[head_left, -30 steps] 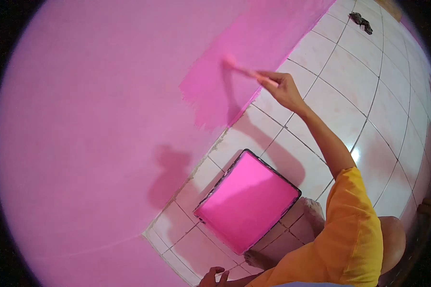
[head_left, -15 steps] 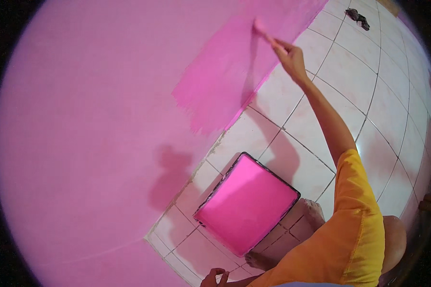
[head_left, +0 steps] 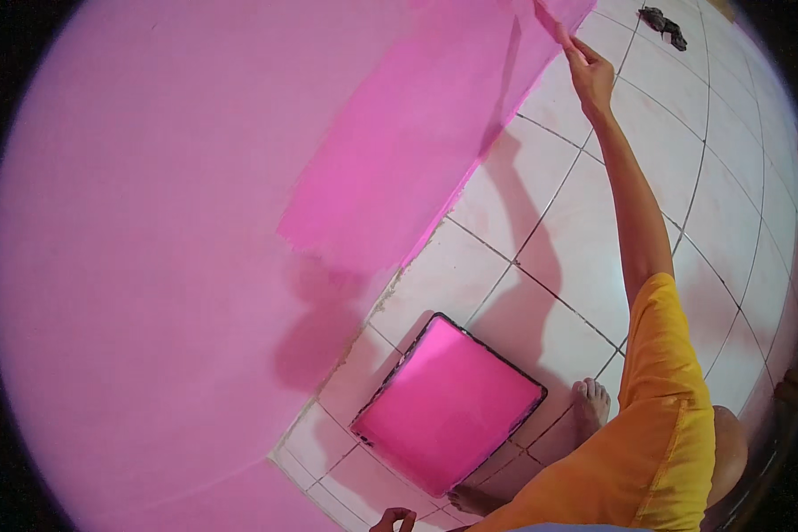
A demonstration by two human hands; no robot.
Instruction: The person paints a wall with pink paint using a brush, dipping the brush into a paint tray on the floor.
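Two hands: right hand (head_left: 589, 78) outstretched at the top of the view; left hand (head_left: 394, 520) at the lower edge.
Right hand state: fingers closed around the thin handle of a pink-coated paint tool (head_left: 550, 19); whether brush or small roller cannot be told.
Left hand state: fingers curled, only partly in view; whether it holds anything cannot be told.
Tool position: working end against the pink plastered wall (head_left: 151, 266), up and to the left of the right hand, long axis running on from the forearm.
Fresh paint: deeper pink wet band (head_left: 417, 151), slanting from the tool down-left along the wall's foot.
Nearer hand: right, on the tool; left well apart.
Tray: rectangular black-rimmed tray of bright pink paint (head_left: 450, 406), on the white tiled floor (head_left: 683, 177), near the bare foot (head_left: 590, 403), well below the right hand.
Edges: wall meets tile just beside the band.
Open room: paler wall to the left; dark rag (head_left: 663, 23) far on the tiles.
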